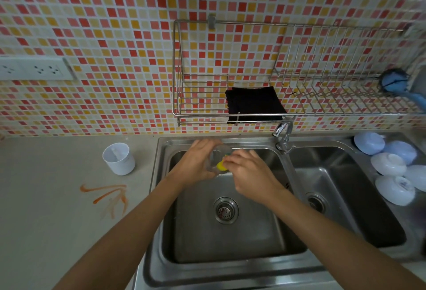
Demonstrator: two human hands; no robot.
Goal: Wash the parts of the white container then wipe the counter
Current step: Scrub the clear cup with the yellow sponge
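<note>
- The washing step is in hand: the left hand [196,163] is gripping a clear, see-through part [217,158] of the container over the left basin of the sink [230,239], its fingers curled around the part's outside.
- The right hand [251,172] is pressing a yellow sponge [221,165] into the mouth of that clear part, its fingers pinched closed on the sponge; only a small piece of the sponge is showing between the two hands.
- The white container [118,158] itself is standing upright on the table [57,220] to the left of the sink, well apart from the hands and looking untouched by this scrub; some inner piece is showing inside it, but what it is cannot be told.
- No water is visibly running from the tap [283,136], so this looks like soaping rather than rinsing.
- Judging from this, the task is early: one part is being scrubbed, the white cup is waiting, and the wiping is not yet begun.
- An orange smear [108,197] is lying on the table in front of the white container, likely the mess to wipe.
- The next move is calling for working the sponge round the inside, then rinsing the part and setting it aside.
- A black cloth [254,103] is hanging on the wire rack [198,114] above the sink, probably useful for the wipe.
</note>
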